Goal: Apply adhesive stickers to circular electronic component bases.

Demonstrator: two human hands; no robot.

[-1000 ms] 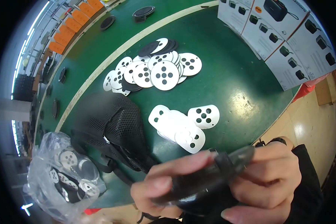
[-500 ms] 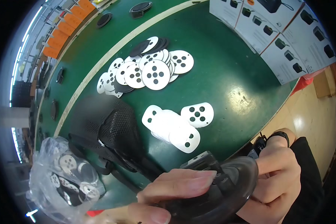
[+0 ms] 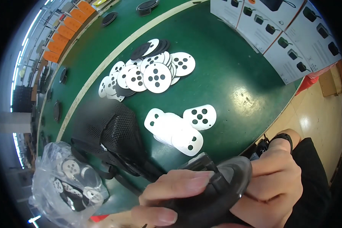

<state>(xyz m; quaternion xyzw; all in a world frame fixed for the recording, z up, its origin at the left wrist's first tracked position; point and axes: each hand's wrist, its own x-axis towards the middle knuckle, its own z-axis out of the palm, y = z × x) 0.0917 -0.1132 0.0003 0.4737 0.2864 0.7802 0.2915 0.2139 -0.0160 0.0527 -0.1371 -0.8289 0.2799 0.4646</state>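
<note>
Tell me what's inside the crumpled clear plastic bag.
Pale round discs with spots and something black show through the bag; anything beneath them is covered.

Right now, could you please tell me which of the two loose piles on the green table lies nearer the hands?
The pile of oblong white pieces is nearer; the farther pile mixes round white discs with black discs.

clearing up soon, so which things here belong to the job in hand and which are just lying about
Likely the job:
- dark round object, in left hand and right hand
- perhaps dotted white pieces on the table and in the clear bag

Seemingly lying about:
- black mesh item
- printed boxes
- orange panels
</note>
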